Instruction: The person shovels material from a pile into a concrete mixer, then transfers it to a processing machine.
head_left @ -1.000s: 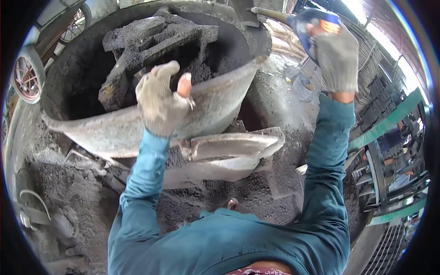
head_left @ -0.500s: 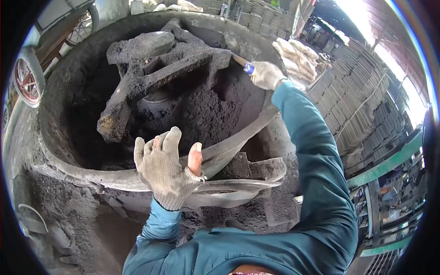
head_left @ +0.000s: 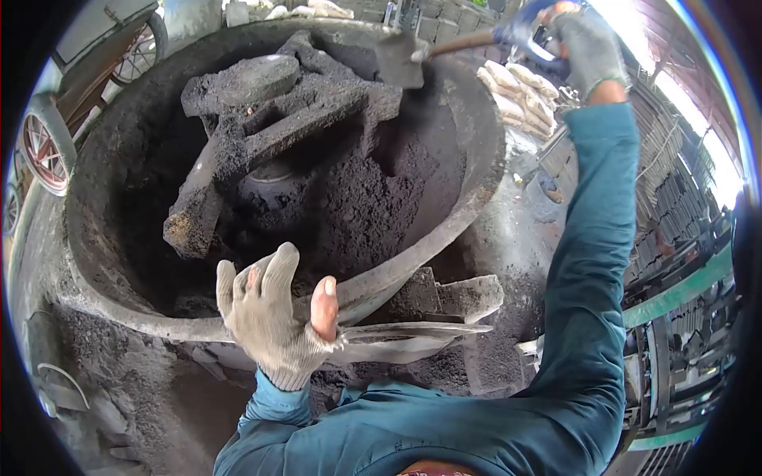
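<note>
A big round pan (head_left: 484, 186) holds dark crumbly material (head_left: 369, 198) and a crusted metal arm assembly (head_left: 305, 123). My left hand (head_left: 274, 313), in a worn grey glove with the thumb bare, is held above the near rim, its fingers apart and holding nothing. Up at the right, my right hand (head_left: 587, 51), also gloved, is closed on the blue handle of a shovel (head_left: 401, 62). The flat shovel blade hangs over the far right part of the pan, beside the metal arm's end.
Broken-looking blocks (head_left: 468, 297) sit below the pan's near right rim. White sacks (head_left: 520, 95) are piled beyond the pan on the right. A spoked wheel (head_left: 45, 148) stands at the left, and a green rail (head_left: 683, 289) runs along the right side.
My right hand has moved up and right, lifting the shovel so its blade shows above the pan. My left hand has shifted slightly left and down, still open.
</note>
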{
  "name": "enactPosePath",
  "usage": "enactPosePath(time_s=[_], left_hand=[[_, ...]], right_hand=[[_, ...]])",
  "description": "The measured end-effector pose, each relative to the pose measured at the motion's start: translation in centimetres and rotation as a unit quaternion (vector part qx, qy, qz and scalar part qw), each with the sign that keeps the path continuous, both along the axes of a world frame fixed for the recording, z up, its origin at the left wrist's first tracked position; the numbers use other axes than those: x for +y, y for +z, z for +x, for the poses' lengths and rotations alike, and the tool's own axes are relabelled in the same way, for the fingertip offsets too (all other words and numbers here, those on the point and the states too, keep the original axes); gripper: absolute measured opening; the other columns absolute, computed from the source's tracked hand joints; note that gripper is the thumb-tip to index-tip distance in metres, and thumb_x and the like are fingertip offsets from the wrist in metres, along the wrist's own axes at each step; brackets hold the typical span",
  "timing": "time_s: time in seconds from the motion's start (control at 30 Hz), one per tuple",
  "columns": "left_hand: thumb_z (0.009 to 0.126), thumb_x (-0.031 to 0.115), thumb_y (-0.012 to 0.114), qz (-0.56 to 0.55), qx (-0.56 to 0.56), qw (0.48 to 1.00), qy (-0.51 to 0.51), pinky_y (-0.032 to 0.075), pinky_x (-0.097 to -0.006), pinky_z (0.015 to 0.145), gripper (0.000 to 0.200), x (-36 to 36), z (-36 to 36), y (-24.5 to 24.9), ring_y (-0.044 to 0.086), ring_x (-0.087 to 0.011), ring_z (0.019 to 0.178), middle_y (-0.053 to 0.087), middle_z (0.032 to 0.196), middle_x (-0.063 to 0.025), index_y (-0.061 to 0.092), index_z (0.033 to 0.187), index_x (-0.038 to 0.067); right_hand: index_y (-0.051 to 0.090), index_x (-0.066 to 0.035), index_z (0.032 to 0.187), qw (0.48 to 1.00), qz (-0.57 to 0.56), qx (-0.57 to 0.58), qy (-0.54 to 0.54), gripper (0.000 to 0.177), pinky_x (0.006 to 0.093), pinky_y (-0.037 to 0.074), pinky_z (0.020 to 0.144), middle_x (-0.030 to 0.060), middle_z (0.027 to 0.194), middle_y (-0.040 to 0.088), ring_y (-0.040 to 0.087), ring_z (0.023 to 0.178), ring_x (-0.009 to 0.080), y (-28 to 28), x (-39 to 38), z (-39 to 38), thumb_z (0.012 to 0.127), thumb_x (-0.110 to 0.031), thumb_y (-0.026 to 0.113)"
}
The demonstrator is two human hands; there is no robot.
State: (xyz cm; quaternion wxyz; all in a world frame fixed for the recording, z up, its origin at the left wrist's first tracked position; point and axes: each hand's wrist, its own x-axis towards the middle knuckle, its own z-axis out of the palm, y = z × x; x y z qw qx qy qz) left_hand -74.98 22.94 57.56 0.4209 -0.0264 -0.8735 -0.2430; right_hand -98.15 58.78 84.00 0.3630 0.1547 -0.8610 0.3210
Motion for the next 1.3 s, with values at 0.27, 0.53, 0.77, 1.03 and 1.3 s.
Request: enactPosePath(time_s=[0.27, 0.53, 0.77, 1.03, 1.3], left_hand=[[0.093, 0.046, 0.058, -0.001, -0.021, 1.0, -0.007, 0.031, -0.0629, 0.112, 0.059, -0.2, -0.6, -0.4, 0.065, -0.0309, 0.098, 0.068, 0.107, -0.0171, 0.061, 0.125, -0.004], [0.087, 0.041, 0.067, 0.004, -0.057, 0.998, 0.026, 0.034, -0.0601, 0.111, 0.054, 0.1, -0.5, 0.3, 0.066, -0.0341, 0.095, 0.068, 0.103, -0.0176, 0.063, 0.12, -0.002], [0.078, 0.032, 0.075, 0.048, 0.04, 0.998, -0.003, 0.037, -0.0593, 0.107, 0.049, 0.0, -0.7, -0.3, 0.067, -0.034, 0.092, 0.07, 0.1, -0.0165, 0.067, 0.115, -0.001], [0.077, 0.039, 0.076, 0.03, 0.056, 0.998, -0.019, 0.038, -0.0558, 0.108, 0.049, -0.2, -0.2, -0.6, 0.067, -0.0321, 0.092, 0.071, 0.096, -0.0124, 0.071, 0.111, 0.004], [0.081, 0.043, 0.069, 0.015, 0.058, 0.995, -0.08, 0.038, -0.0568, 0.103, 0.043, -1.6, 0.8, -0.4, 0.063, -0.0333, 0.085, 0.067, 0.087, -0.0124, 0.067, 0.106, 0.007]], right_hand=[[0.07, -0.004, 0.098, 0.898, 0.431, 0.052, -0.076, 0.018, 0.0333, 0.05, 0.071, 0.0069, 0.086, 0.068, 0.063, 0.082, 0.0213, -8.9, -6.5, -22.4, 0.088, -0.017, 0.061], [0.075, -0.004, 0.102, 0.796, 0.595, 0.081, 0.078, 0.028, 0.038, 0.055, 0.083, 0.0108, 0.095, 0.075, 0.07, 0.099, 0.0276, -29.9, -5.7, -37.6, 0.084, -0.02, 0.06], [0.068, -0.004, 0.093, 0.948, 0.276, 0.15, 0.047, 0.014, 0.0316, 0.053, 0.071, 0.0041, 0.082, 0.066, 0.062, 0.07, 0.0205, -10.4, 0.0, -18.1, 0.088, -0.013, 0.059], [0.07, -0.006, 0.086, 0.974, -0.219, 0.018, 0.051, 0.016, 0.0326, 0.046, 0.053, 0.0079, 0.068, 0.061, 0.057, 0.056, 0.0185, 5.8, -3.0, 10.4, 0.087, -0.021, 0.065], [0.074, -0.004, 0.095, 0.937, 0.296, 0.051, -0.18, 0.029, 0.0396, 0.051, 0.06, 0.0114, 0.081, 0.07, 0.066, 0.073, 0.0252, 4.4, -9.2, 11.9, 0.087, -0.031, 0.066]])
